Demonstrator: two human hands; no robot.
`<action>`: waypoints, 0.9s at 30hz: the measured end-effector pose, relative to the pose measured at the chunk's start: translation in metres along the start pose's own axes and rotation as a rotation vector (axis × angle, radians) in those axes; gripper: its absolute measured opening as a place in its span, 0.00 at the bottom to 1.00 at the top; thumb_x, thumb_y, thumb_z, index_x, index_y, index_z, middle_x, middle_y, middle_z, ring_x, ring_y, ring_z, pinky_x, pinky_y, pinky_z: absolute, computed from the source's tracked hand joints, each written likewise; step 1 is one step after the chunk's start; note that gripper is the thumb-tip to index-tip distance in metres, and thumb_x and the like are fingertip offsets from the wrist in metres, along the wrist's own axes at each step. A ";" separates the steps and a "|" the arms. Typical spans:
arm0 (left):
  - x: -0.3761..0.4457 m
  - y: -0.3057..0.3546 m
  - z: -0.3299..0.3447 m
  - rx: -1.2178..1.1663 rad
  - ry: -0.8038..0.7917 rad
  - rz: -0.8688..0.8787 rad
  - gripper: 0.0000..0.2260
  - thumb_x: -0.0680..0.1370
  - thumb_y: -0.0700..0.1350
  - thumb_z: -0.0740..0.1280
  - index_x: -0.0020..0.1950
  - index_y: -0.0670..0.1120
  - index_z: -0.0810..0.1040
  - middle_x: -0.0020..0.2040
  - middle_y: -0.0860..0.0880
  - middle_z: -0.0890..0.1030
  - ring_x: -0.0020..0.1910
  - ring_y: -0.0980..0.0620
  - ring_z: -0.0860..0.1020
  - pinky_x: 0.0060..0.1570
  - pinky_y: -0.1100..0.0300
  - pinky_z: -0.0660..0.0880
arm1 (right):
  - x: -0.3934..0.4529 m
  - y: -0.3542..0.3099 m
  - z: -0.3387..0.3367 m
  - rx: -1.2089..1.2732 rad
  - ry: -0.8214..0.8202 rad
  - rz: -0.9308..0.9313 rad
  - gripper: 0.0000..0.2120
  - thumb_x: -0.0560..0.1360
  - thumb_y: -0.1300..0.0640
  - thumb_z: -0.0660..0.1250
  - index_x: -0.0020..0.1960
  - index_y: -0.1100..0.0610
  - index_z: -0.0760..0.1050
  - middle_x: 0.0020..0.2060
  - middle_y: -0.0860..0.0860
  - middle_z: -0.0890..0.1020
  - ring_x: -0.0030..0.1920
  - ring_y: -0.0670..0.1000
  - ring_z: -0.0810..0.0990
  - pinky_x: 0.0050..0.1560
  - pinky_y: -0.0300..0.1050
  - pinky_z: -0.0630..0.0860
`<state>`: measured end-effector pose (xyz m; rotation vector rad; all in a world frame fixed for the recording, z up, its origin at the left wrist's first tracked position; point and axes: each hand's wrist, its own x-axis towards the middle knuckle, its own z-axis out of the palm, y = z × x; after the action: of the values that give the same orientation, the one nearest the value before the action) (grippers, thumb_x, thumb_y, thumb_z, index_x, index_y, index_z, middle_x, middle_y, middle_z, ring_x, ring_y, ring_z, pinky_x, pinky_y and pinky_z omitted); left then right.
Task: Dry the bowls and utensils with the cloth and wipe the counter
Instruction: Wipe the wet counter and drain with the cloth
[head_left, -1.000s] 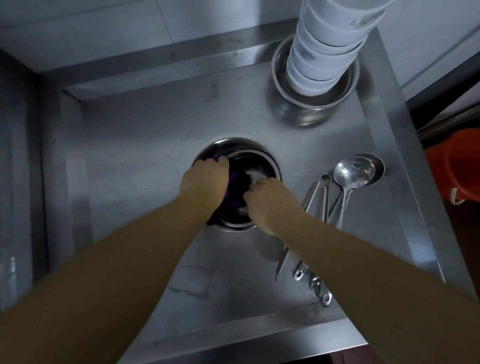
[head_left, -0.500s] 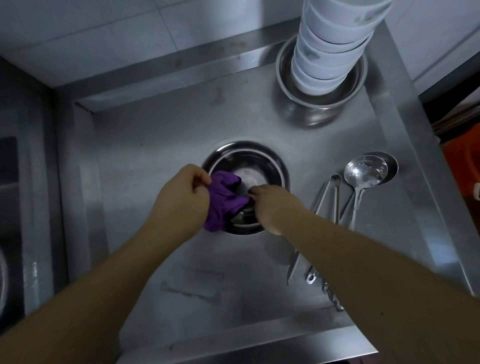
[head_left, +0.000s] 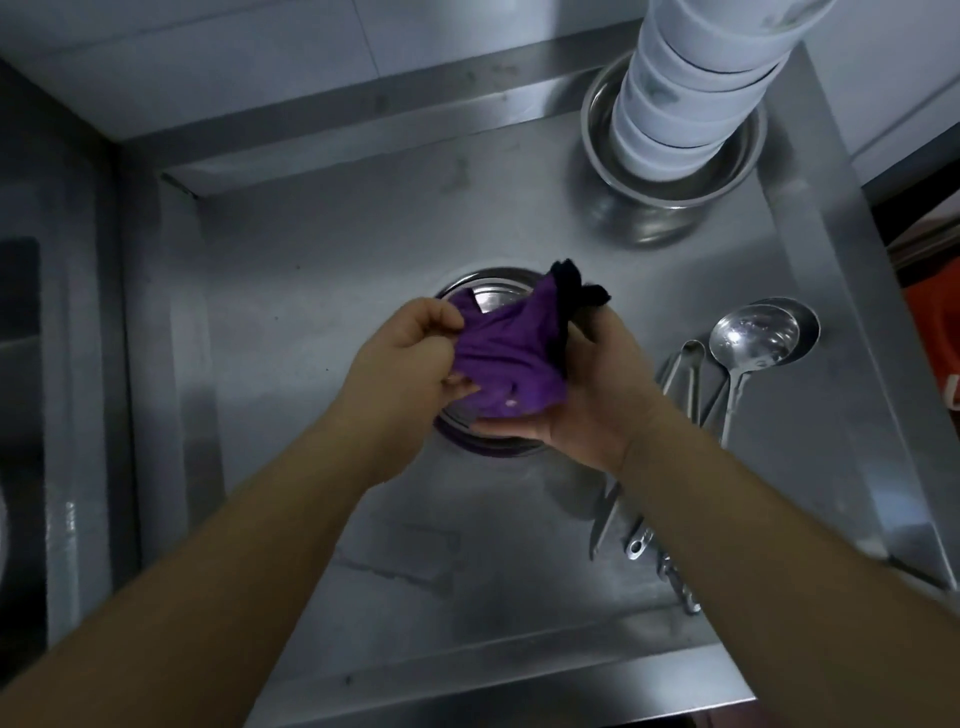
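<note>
A purple cloth (head_left: 506, 358) with a dark edge is stretched between both hands above a steel bowl (head_left: 483, 291) on the steel counter (head_left: 322, 291). My left hand (head_left: 400, 358) pinches the cloth's left end. My right hand (head_left: 587, 384) holds its right side from below, palm up. Most of the bowl is hidden beneath the cloth and hands. Two ladles (head_left: 753, 338) and tongs (head_left: 680, 374) lie on the counter to the right of the bowl.
A tall stack of white bowls (head_left: 691, 93) stands in a steel bowl (head_left: 670, 182) at the back right. The counter has a raised back rim and a front edge. Something orange (head_left: 935, 343) sits off the right side. A dark recess lies left.
Both hands came up out of the steel bowl, lifting the purple cloth and spreading it between them. Before, the left hand pressed the cloth inside the bowl while the right held its rim.
</note>
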<state>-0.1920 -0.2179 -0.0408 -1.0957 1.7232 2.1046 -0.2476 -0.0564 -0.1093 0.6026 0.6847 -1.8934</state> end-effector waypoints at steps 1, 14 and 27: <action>0.001 -0.003 0.008 0.012 -0.052 -0.005 0.20 0.77 0.23 0.54 0.44 0.46 0.75 0.38 0.43 0.76 0.36 0.48 0.76 0.39 0.56 0.82 | -0.005 0.008 0.003 -0.031 -0.064 0.005 0.33 0.76 0.29 0.65 0.68 0.53 0.83 0.68 0.59 0.83 0.63 0.65 0.85 0.61 0.75 0.78; 0.084 -0.070 -0.069 1.766 -0.138 0.480 0.42 0.79 0.64 0.63 0.87 0.54 0.48 0.88 0.53 0.46 0.86 0.50 0.43 0.83 0.45 0.48 | -0.016 -0.005 -0.021 -0.449 0.631 -0.522 0.18 0.71 0.38 0.74 0.56 0.46 0.83 0.52 0.48 0.89 0.54 0.54 0.89 0.57 0.61 0.84; 0.087 -0.092 -0.061 1.632 -0.127 0.504 0.54 0.66 0.76 0.64 0.86 0.58 0.46 0.87 0.54 0.50 0.85 0.47 0.37 0.83 0.39 0.41 | 0.040 0.013 -0.010 -2.034 0.351 -0.627 0.21 0.80 0.49 0.69 0.71 0.53 0.75 0.63 0.54 0.81 0.65 0.59 0.76 0.66 0.56 0.74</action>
<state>-0.1746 -0.2714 -0.1697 0.0051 2.7065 0.2526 -0.2499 -0.0791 -0.1461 -0.7145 2.5657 -0.6323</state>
